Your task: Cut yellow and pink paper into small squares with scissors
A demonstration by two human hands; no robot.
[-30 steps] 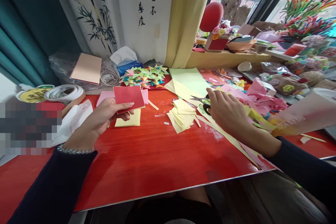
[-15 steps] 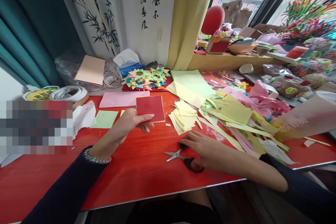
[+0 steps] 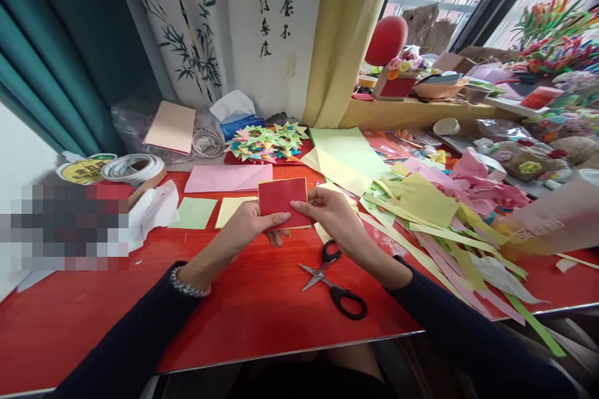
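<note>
Between my two hands is a square red card with a thin yellow edge, raised above the table. My left hand pinches its lower left side, thumb across the front. On the right side, my right hand grips it with the thumb on its face. Black-handled scissors lie with blades apart on the red table, below my right hand. A yellow paper square and a green paper square rest left of the card. Cut yellow paper pieces are partly hidden behind my right hand.
Paper strips are heaped at the right beside a translucent plastic cup. Pink paper, a pile of folded paper stars and green sheets lie at the back. Tape rolls stand at the left.
My right hand has let go of the scissors, leaving them on the table, and has moved up to the red card. The card is now held by both hands.
</note>
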